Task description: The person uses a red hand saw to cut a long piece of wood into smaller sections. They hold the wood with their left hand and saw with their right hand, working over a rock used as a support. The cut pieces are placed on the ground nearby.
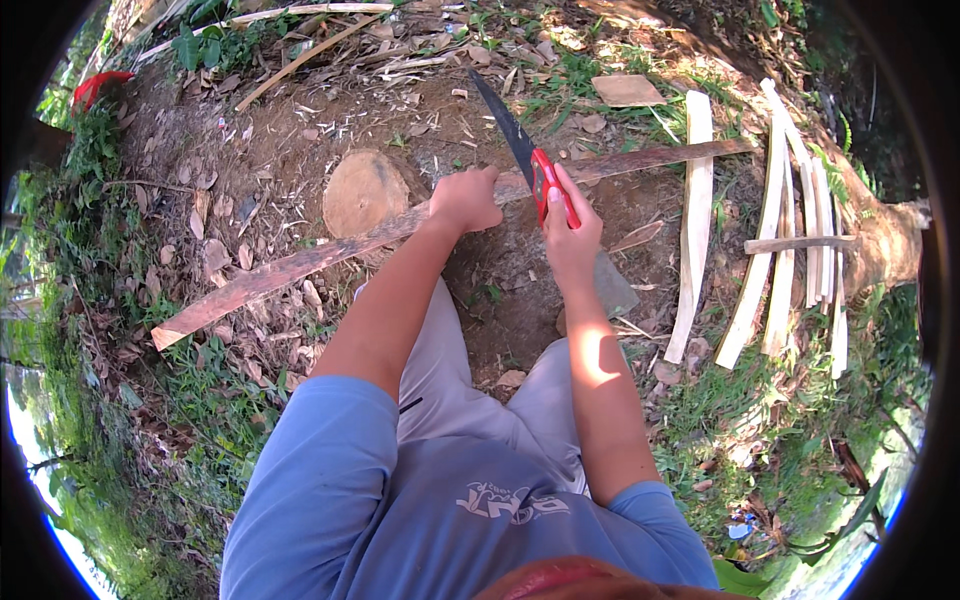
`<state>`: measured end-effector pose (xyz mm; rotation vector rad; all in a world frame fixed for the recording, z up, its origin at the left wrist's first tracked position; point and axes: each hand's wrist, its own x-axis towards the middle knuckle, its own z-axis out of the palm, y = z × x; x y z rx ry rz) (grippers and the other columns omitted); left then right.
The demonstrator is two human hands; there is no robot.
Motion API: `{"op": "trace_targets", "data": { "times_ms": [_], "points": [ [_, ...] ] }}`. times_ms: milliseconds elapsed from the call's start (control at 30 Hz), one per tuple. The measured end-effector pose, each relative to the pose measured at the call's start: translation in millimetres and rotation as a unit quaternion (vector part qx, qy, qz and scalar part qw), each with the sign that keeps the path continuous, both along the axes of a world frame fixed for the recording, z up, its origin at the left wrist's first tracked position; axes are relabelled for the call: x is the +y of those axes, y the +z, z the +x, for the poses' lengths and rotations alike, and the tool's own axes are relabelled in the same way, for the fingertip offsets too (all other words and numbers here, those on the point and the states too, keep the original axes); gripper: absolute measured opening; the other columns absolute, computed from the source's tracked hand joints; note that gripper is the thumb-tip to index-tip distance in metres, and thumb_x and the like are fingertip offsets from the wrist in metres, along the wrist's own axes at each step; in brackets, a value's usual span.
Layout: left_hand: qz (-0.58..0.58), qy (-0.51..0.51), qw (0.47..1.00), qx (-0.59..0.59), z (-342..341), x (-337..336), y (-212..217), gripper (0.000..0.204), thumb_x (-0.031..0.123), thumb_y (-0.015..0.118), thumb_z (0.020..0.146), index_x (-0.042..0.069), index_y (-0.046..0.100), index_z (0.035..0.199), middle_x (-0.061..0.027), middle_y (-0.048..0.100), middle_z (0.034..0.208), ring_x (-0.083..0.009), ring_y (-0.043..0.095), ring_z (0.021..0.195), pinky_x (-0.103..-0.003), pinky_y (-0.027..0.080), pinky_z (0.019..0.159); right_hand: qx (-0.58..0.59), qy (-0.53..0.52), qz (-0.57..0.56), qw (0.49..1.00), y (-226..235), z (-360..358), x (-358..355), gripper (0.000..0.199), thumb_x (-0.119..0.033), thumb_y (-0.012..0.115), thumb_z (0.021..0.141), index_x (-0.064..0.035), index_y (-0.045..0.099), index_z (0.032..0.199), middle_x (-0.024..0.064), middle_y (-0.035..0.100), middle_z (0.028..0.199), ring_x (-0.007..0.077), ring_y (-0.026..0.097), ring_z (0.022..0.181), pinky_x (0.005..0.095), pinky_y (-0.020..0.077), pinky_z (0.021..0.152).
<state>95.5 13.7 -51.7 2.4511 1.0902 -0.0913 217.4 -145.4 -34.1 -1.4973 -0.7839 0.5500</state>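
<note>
A long, narrow wooden plank (270, 283) with rough brown bark-like patches lies slantwise in front of me, across a round cut log (363, 192). My left hand (466, 200) is closed around it just right of the log. In my right hand (573, 235) is a pruning saw (543, 176) with a red handle and a dark blade. The blade points up and away to the left, its lower part over the plank. Whether its teeth touch the wood I cannot tell.
Several pale wood strips (697, 230) lie at the right, some with a short stick (800, 243) across them. A flat wood piece (627, 91) rests farther off. Dry leaves, shavings and grass cover the ground. A grey slab (613, 287) lies beside my right forearm.
</note>
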Motion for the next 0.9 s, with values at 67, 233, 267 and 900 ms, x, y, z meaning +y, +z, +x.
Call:
{"op": "trace_targets", "data": {
  "times_ms": [67,233,267,900],
  "points": [
    [-0.008,0.008,1.0,-0.006,0.4,1.1,0.8,0.044,0.019,0.069,0.078,0.007,0.069,0.12,-0.0207,0.079,0.116,-0.041,0.075,0.113,-0.053,0.059,0.097,-0.011,-0.008,0.004,1.0,-3.7,0.3,2.9,0.045,-0.02,0.065,0.111,0.0027,0.065,0.15,0.0137,0.078,0.126,0.0132,0.07,0.107,0.0297,0.055,0.094],
    [0.002,0.011,1.0,-0.014,-1.8,0.6,-2.7,0.046,0.019,0.068,0.078,0.007,0.07,0.123,-0.0205,0.079,0.115,-0.0407,0.075,0.113,-0.052,0.059,0.098,-0.027,-0.007,0.005,1.0,-6.7,-4.8,-2.4,0.044,-0.02,0.065,0.111,0.0022,0.066,0.149,0.015,0.079,0.126,0.0137,0.069,0.108,0.031,0.0547,0.096],
    [0.002,0.013,1.0,-0.014,-2.7,-0.8,-2.7,0.046,0.019,0.068,0.079,0.008,0.07,0.123,-0.0205,0.079,0.116,-0.0405,0.075,0.113,-0.052,0.059,0.098,-0.028,-0.005,0.008,1.0,-6.1,-7.3,-4.2,0.044,-0.02,0.065,0.111,0.0019,0.066,0.149,0.0153,0.078,0.126,0.0138,0.07,0.109,0.0309,0.0547,0.096],
    [-0.015,0.015,0.999,0.032,5.4,4.6,2.7,0.048,0.024,0.067,0.079,0.01,0.075,0.124,-0.0195,0.079,0.123,-0.0395,0.074,0.119,-0.05,0.058,0.103,-0.154,0.01,0.009,0.988,-8.5,-29.4,-61.1,0.043,-0.011,0.062,0.11,-0.001,0.064,0.151,0.0251,0.074,0.139,0.0292,0.074,0.128,0.0359,0.056,0.104]
  ]
}}
